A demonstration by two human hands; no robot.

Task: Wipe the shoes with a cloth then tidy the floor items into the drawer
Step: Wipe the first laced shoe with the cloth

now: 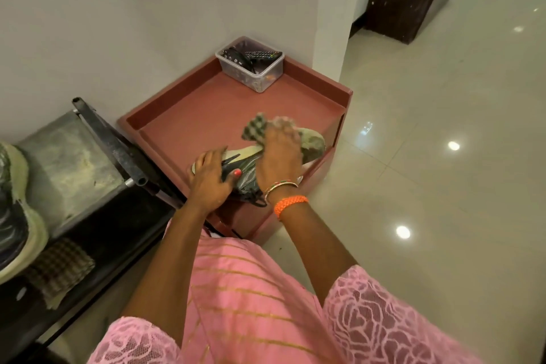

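Right hand point(280, 154) blurred, apparently clutching checked cloth point(254, 127) against shoe point(313, 143) at frame centre. Left hand point(208, 177) gripping the heel end. Shoe lying across red unit point(165, 124) top; clear box point(251, 63) above, at its far corner.

a grey-green sneaker point(248, 168) with a pale, dirty sole lies on its side along the near edge of the reddish-brown cabinet top point(206, 115), toe toward the cabinet's right corner. a checked cloth point(255, 127) is bunched against its sole. a second sneaker point(14, 216) and another checked cloth point(59, 269) lie left of the cabinet.
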